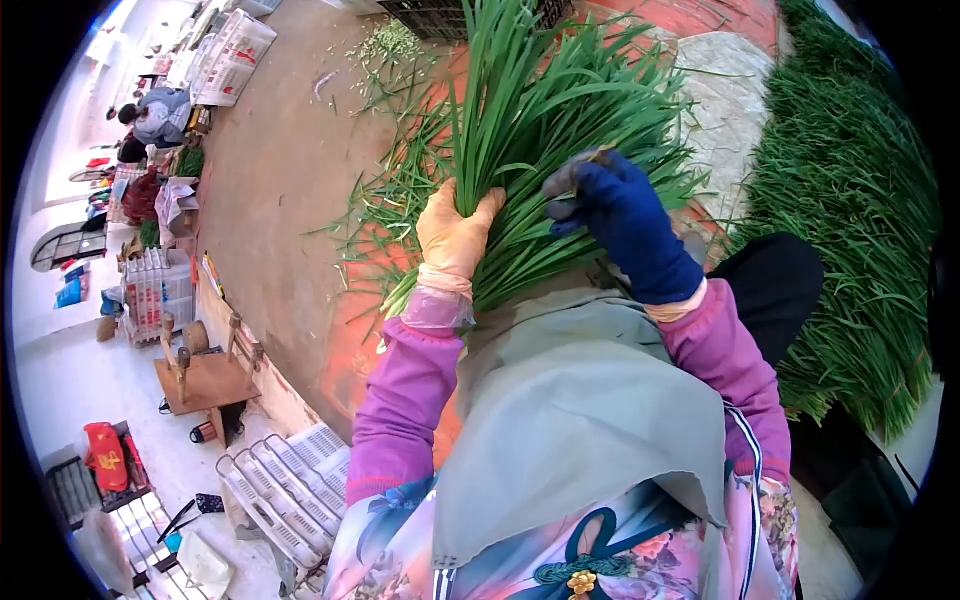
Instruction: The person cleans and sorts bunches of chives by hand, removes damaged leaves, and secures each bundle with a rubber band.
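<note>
My left hand (458,232), in a pale orange glove, is closed around a bunch of long green leaves (487,110) whose blades point up and away. My right hand (612,200), in a dark blue glove with grey fingertips, is raised just to the right of the bunch, over a looser spread of green leaves (610,100). Its fingers are curled together, and what they hold, if anything, is too small to make out. Below both hands, more leaves lie across the grey apron (590,400) on my lap.
A large heap of green leaves (840,220) lies at the right beside a pale sack (725,110). A black crate (430,18) stands at the top. At the left are a small wooden stool (208,382), white baskets (290,490) and a person (160,118) farther off.
</note>
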Tool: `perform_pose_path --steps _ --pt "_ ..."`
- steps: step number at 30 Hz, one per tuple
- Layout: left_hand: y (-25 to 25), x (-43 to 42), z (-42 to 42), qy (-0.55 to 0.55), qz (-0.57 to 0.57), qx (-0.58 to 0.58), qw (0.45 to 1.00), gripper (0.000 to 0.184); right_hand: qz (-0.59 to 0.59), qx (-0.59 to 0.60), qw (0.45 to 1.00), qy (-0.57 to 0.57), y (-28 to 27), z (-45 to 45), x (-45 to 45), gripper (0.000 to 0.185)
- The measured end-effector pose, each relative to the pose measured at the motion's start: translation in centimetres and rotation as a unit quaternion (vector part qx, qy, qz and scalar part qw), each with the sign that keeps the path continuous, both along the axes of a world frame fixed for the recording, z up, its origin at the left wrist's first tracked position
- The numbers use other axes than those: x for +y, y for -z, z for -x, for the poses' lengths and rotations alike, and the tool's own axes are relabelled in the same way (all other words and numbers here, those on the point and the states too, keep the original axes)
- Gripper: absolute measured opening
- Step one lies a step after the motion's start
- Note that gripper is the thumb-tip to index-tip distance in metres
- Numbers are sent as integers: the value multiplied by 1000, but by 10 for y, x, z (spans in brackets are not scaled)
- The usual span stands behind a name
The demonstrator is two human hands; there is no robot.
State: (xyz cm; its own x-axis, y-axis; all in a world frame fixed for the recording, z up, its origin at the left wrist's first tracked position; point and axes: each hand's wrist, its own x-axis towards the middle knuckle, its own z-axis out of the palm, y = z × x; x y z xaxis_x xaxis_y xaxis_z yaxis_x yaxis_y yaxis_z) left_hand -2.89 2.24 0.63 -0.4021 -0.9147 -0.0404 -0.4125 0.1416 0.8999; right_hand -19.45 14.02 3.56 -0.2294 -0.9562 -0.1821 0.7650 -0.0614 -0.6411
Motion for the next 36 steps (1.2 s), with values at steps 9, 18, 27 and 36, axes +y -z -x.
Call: perform_pose_path --steps 9,18,27,36 --pt "-2 -1 4 -1 -4 -3 1000 34 155 481 852 -135 -9 43 22 18" --pt "-35 -25 17 -19 -198 92 976 34 90 842 520 113 23 6 3 53" --pt "-37 -34 -11 145 -144 -28 978 87 5 814 581 -24 57 11 -4 36" --pt "-33 -1 -18 279 41 -94 955 104 12 901 428 70 17 25 9 37"
